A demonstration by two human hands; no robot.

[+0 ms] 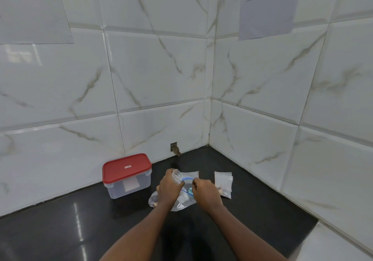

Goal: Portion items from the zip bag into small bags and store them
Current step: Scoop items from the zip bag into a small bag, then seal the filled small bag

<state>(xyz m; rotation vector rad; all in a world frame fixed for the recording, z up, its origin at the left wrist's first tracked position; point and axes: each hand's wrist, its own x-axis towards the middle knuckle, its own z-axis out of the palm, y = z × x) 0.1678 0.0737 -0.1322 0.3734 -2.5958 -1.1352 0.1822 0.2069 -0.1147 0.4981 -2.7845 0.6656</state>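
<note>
A clear zip bag (182, 201) with a blue zip line lies on the black counter (80, 230), small brown items showing at its lower left corner. My left hand (169, 190) grips the bag's mouth on the left side. On the right side my right hand (204, 190) pinches the same mouth at the blue zip. A stack of small clear bags (223, 183) lies just right of my right hand; brown items show in one of them. Another clear bag edge (191, 174) pokes out behind the hands.
A clear plastic box with a red lid (126, 175), shut, stands left of the hands near the tiled wall. Marble-look tiled walls meet in a corner behind the counter. Paper sheets (266, 6) hang on the walls.
</note>
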